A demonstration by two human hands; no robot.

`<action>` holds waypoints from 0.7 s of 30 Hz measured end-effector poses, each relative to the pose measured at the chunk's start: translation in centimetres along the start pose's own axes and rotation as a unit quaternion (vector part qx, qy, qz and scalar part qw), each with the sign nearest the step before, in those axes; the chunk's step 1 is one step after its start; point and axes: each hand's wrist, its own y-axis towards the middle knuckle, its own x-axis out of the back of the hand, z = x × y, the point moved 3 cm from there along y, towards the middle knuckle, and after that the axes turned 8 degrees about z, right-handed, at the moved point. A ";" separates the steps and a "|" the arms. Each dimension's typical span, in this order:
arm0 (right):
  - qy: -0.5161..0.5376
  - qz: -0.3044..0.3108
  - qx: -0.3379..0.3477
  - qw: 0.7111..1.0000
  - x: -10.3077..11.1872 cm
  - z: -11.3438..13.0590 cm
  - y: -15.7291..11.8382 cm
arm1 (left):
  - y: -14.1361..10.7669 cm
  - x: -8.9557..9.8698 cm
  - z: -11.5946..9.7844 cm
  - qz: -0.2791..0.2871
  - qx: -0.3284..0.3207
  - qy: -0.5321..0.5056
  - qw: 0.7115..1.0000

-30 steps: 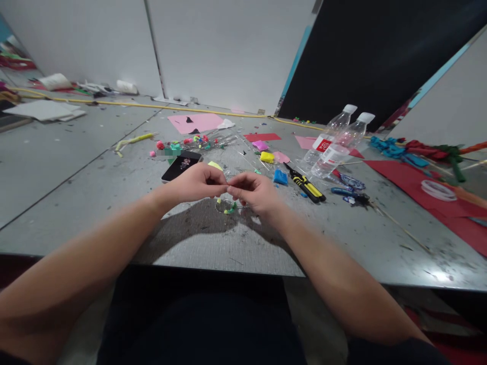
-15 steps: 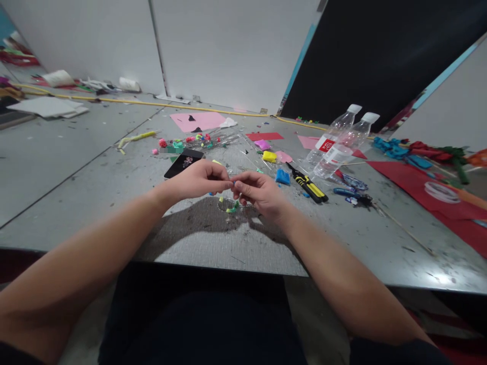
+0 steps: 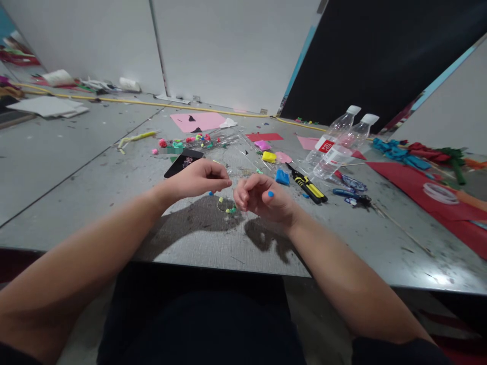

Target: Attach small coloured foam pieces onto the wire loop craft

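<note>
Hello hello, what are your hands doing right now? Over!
Left hand pinched shut on a thin clear stick. Right hand curled, tiny blue clay bit stuck on it. Small green-yellow clay piece on the grey table between them.

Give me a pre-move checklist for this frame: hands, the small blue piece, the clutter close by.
1. Left hand pinched on something thin: cannot tell what, too small.
2. Right hand curled, small blue clay bit stuck on a finger: ok, visible.
3. Hands apart, gap between them: ok.
4. Little green and yellow clay pieces on the grey table below the hands: ok, uncovered.
5. Black phone just beyond the left hand: not ok, close to the work.
6. Yellow-and-black cutters clear of the right hand: ok.
</note>
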 end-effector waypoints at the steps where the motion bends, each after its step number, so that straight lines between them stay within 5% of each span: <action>1: 0.003 0.006 0.001 1.000 -0.1 0.0 0.0 | 0.0 0.0 0.1 0.003 0.000 0.002 1.000; 21: 0.010 -0.016 0.025 1.000 -0.2 0.5 0.0 | 0.4 0.0 1.0 0.010 0.032 0.039 0.999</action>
